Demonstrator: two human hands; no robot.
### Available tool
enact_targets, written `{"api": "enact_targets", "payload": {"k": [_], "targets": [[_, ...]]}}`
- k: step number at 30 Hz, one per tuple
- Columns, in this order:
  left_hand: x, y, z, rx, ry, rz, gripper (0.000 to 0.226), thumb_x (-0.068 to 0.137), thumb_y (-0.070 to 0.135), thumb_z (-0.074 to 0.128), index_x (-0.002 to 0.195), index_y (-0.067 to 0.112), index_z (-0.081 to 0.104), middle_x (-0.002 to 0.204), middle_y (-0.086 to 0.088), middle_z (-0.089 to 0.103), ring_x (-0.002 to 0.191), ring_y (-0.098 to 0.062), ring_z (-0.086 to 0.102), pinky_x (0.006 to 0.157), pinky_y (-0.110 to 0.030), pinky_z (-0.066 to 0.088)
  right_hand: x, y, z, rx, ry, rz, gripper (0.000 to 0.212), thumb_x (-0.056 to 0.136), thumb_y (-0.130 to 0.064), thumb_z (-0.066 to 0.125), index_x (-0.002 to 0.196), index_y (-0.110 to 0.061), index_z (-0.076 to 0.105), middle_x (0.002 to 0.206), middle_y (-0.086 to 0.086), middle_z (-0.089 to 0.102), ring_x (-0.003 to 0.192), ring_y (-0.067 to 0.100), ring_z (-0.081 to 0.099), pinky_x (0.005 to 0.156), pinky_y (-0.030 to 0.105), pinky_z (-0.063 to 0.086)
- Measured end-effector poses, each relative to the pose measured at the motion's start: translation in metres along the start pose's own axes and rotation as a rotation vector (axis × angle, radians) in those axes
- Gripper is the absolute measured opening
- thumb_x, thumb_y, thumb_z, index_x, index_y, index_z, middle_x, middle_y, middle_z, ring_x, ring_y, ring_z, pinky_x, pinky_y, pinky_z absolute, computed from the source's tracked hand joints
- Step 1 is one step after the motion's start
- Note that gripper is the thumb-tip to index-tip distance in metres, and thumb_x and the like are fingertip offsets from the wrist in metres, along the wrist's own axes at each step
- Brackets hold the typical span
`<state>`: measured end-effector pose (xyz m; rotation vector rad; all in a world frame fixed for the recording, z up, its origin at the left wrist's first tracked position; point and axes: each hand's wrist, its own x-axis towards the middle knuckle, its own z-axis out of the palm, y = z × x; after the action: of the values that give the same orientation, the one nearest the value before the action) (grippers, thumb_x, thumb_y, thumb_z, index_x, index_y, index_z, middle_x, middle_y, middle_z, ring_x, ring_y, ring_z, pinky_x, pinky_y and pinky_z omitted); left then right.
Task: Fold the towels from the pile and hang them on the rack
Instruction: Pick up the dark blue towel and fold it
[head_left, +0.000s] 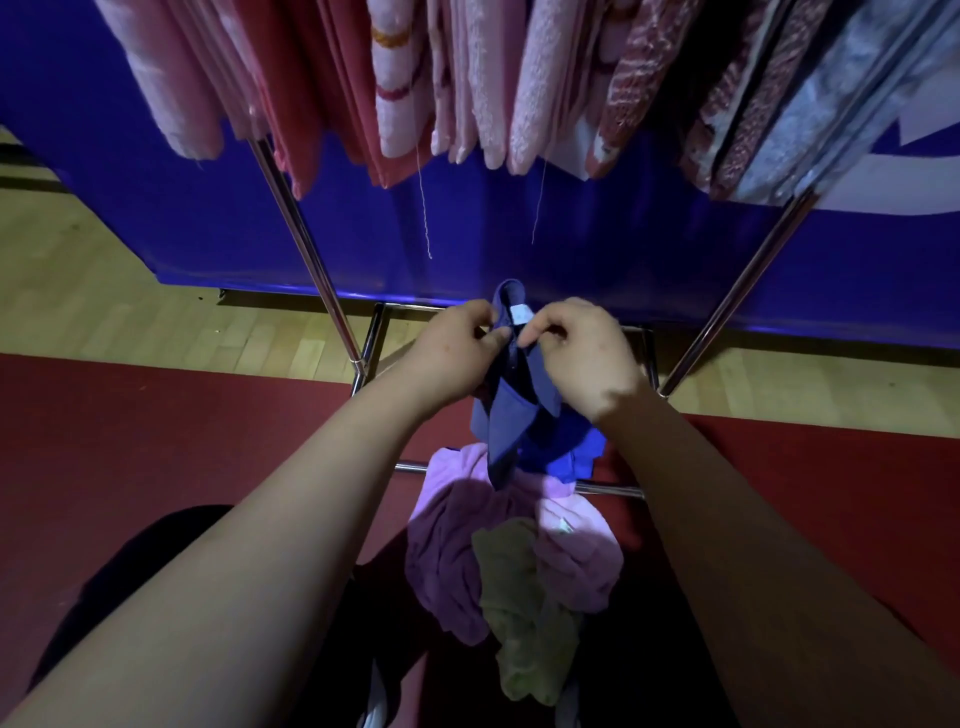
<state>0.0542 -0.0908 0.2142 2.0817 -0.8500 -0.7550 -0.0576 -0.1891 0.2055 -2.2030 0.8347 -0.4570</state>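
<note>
Backdrop of deep blue sheeting fills the far side of your view, standing on the pale wooden plank floor. Nearer to you lies a dark red carpet, which meets the wood along a straight edge.

Across the top runs the chrome tube rack, its two slanted legs spreading down to a base frame that sits partly on the wood and partly on the carpet. Folded towels hang side by side along it: pink and red terry towels from the left through the middle, and grey-blue patterned towels at the right end. Two loose threads dangle from the pink ones.

Below your arms, the pile rests on the carpet against the rack's near base bar. It is made of a crumpled lilac towel, a crumpled olive-green towel lying on top of it, and a bright blue cloth at its far edge.

You hold a dark blue towel up above that pile, with its lower end drooping toward the lilac one. Your left hand and your right hand are close together at its upper edge, each with fingers curled and pinching the fabric. A small white label shows on the towel just between your fingertips.
</note>
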Motion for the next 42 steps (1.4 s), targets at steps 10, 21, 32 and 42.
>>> {"api": "enact_targets", "payload": {"k": [10,21,32,42], "targets": [[0.004,-0.002,-0.001,-0.301,0.117,-0.297,0.005,0.082,0.012,0.054,0.081,0.009,0.051,0.082,-0.018,0.059,0.071,-0.032,0.066,0.062,-0.044,0.06,-0.006,-0.008,0.012,-0.014,-0.258,-0.001,0.011,0.084,-0.019,0.069,0.074,-0.017,0.066,0.087,-0.003,0.052,0.076,0.012,0.052,0.067,0.021,0.034],[-0.004,0.002,-0.003,-0.482,0.021,-0.45,0.03,0.093,0.002,0.041,0.114,0.017,0.026,0.093,-0.037,0.061,0.063,-0.044,0.066,0.06,-0.059,0.058,-0.007,0.0,0.011,-0.28,-0.322,-0.087,0.008,0.08,-0.003,0.069,0.088,-0.002,0.07,0.1,0.01,0.06,0.09,0.026,0.058,0.081,0.034,0.046],[0.01,-0.016,-0.013,0.426,0.065,-0.1,0.018,0.081,0.014,0.059,0.085,0.0,0.07,0.076,-0.018,0.065,0.068,-0.034,0.061,0.053,-0.033,0.049,0.003,0.011,-0.006,-0.332,-0.262,-0.053,0.019,0.078,0.003,0.056,0.085,-0.005,0.072,0.091,0.009,0.067,0.087,0.027,0.061,0.079,0.038,0.05],[0.006,-0.016,-0.019,0.384,0.081,-0.031,0.016,0.078,0.0,0.058,0.082,0.015,0.058,0.084,-0.006,0.061,0.084,-0.03,0.06,0.063,-0.026,0.037,0.001,0.023,-0.011,-0.307,-0.242,0.152,0.015,0.073,-0.017,0.083,0.073,-0.016,0.067,0.063,-0.009,0.058,0.07,0.018,0.06,0.067,0.027,0.047]]}}
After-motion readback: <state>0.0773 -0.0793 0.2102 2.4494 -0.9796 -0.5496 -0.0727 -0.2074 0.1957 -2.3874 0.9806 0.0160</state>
